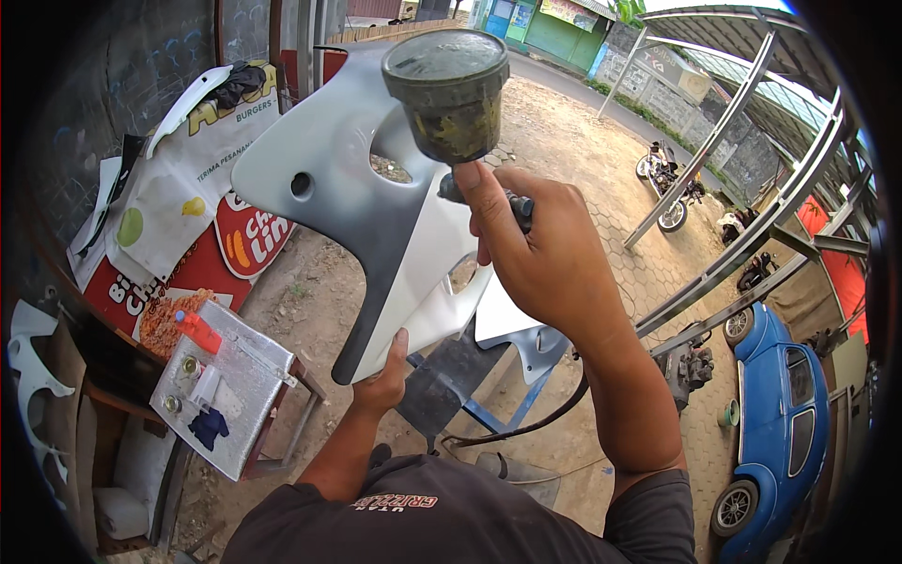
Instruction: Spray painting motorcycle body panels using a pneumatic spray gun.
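My left hand (383, 381) grips the lower tip of a white and grey motorcycle fairing panel (362, 188) and holds it up in front of me. The panel has a small round hole and a larger cut-out near its top. My right hand (540, 249) is wrapped around a spray gun (512, 205) whose paint-stained round cup (449, 89) sits on top. The gun is held close to the panel's upper right side. A dark hose (526, 423) hangs down from the gun past my right forearm.
A metal-topped stand (249, 376) at lower left carries a red item, small tins and a blue rag. Printed banners (188, 216) hang on the left wall. Below the panel lies another pale fairing piece (521, 329) on a blue frame. A blue car (785, 414) and motorcycles (669, 183) stand at right.
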A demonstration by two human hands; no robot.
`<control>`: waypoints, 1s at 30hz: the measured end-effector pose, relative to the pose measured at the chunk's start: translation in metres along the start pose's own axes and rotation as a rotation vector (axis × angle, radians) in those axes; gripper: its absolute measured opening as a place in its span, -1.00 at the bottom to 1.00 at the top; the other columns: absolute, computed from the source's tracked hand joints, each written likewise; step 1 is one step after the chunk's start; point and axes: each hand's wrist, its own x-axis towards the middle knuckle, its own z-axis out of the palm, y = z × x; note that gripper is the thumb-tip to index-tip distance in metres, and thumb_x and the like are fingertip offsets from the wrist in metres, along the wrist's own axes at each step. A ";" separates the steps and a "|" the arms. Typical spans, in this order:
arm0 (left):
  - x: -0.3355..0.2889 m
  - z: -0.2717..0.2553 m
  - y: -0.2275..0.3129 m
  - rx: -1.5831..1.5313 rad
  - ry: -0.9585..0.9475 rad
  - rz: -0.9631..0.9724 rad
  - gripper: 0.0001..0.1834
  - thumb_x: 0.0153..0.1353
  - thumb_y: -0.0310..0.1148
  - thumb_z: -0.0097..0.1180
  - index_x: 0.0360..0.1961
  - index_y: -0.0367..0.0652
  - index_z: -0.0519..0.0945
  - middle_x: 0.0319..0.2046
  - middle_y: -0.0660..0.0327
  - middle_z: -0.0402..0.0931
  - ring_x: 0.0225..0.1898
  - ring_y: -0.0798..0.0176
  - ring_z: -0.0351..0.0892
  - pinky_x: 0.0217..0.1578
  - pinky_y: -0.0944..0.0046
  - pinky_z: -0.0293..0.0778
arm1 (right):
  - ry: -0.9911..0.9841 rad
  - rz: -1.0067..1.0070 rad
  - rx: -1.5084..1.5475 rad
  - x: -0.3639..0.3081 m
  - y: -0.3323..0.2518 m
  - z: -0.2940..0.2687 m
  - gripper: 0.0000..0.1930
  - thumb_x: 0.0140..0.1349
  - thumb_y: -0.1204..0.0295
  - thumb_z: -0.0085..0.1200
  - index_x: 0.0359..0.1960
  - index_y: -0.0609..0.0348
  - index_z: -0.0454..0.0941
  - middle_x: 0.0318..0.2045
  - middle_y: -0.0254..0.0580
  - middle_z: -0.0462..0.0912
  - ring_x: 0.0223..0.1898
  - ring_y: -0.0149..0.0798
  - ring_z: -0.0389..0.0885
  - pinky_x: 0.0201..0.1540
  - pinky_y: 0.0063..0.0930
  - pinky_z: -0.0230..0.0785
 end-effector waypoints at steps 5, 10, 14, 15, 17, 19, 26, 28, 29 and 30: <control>-0.001 0.001 0.006 -0.009 0.013 0.029 -0.70 0.50 -0.59 0.23 0.19 -0.46 0.69 0.12 -0.04 0.76 0.13 0.09 0.79 0.15 0.15 0.65 | 0.095 0.023 0.042 0.002 -0.001 -0.006 -0.34 0.63 -0.01 0.09 -0.50 0.39 0.63 -0.72 0.17 0.53 -0.62 0.26 0.61 -0.39 0.07 0.44; 0.000 0.004 0.003 -0.014 0.008 0.047 -0.70 0.49 -0.60 0.24 0.19 -0.46 0.69 0.12 -0.03 0.76 0.12 0.11 0.79 0.14 0.16 0.65 | 0.097 -0.046 -0.026 -0.001 0.004 -0.003 -0.32 0.64 -0.01 0.08 -0.54 0.39 0.59 -0.73 0.16 0.51 -0.63 0.24 0.59 -0.40 0.08 0.40; -0.002 0.003 0.002 -0.026 0.018 0.042 -0.71 0.50 -0.60 0.23 0.18 -0.45 0.70 0.11 -0.01 0.77 0.11 0.13 0.78 0.11 0.17 0.65 | 0.016 -0.043 0.115 -0.002 0.001 0.001 -0.30 0.65 -0.05 0.04 -0.51 0.40 0.61 -0.72 0.16 0.51 -0.61 0.24 0.60 -0.38 0.07 0.42; -0.002 0.003 0.003 -0.023 0.018 0.041 -0.71 0.50 -0.60 0.23 0.18 -0.45 0.70 0.11 -0.01 0.77 0.11 0.13 0.78 0.11 0.17 0.65 | 0.016 -0.043 0.117 -0.002 0.001 0.004 -0.30 0.65 -0.05 0.04 -0.51 0.40 0.61 -0.72 0.16 0.51 -0.61 0.24 0.60 -0.38 0.07 0.42; -0.002 0.006 0.004 -0.065 0.009 0.011 -0.71 0.51 -0.60 0.23 0.19 -0.46 0.69 0.11 0.00 0.77 0.11 0.14 0.78 0.12 0.17 0.65 | 0.006 -0.010 0.206 -0.002 0.000 0.005 -0.30 0.65 -0.04 0.05 -0.50 0.40 0.63 -0.72 0.16 0.52 -0.60 0.23 0.62 -0.38 0.06 0.42; -0.002 0.008 0.004 -0.086 0.008 0.009 -0.70 0.51 -0.60 0.22 0.20 -0.46 0.69 0.12 0.01 0.76 0.12 0.15 0.78 0.13 0.17 0.64 | 0.031 -0.005 0.150 -0.001 0.002 0.005 -0.30 0.65 -0.04 0.05 -0.49 0.40 0.64 -0.72 0.15 0.53 -0.60 0.21 0.62 -0.39 0.04 0.42; 0.000 0.003 0.005 -0.094 0.013 0.022 -0.67 0.52 -0.59 0.21 0.25 -0.46 0.66 0.17 0.03 0.73 0.16 0.16 0.74 0.19 0.19 0.61 | 0.164 0.002 0.041 0.003 0.014 -0.003 -0.31 0.66 -0.03 0.05 -0.52 0.38 0.62 -0.73 0.14 0.47 -0.66 0.18 0.49 -0.45 0.05 0.33; -0.001 0.005 0.001 -0.125 0.018 0.015 -0.67 0.52 -0.59 0.21 0.25 -0.45 0.66 0.17 0.03 0.73 0.16 0.16 0.74 0.19 0.19 0.60 | 0.182 0.019 -0.016 0.003 0.012 -0.009 -0.30 0.65 -0.05 0.05 -0.54 0.37 0.60 -0.74 0.15 0.45 -0.65 0.24 0.49 -0.42 0.08 0.34; 0.000 0.005 0.000 -0.154 0.025 0.010 -0.67 0.52 -0.59 0.21 0.25 -0.45 0.66 0.16 0.03 0.73 0.16 0.16 0.74 0.19 0.19 0.60 | 0.185 0.020 -0.018 0.003 0.012 -0.010 -0.30 0.65 -0.05 0.05 -0.54 0.37 0.60 -0.74 0.15 0.45 -0.65 0.24 0.49 -0.42 0.08 0.34; 0.000 0.005 -0.001 -0.157 0.022 0.011 -0.67 0.52 -0.59 0.21 0.25 -0.45 0.66 0.16 0.03 0.73 0.16 0.16 0.74 0.19 0.19 0.60 | 0.157 0.020 -0.029 0.002 0.011 -0.010 -0.29 0.65 -0.05 0.05 -0.53 0.38 0.61 -0.73 0.17 0.47 -0.62 0.26 0.53 -0.39 0.10 0.38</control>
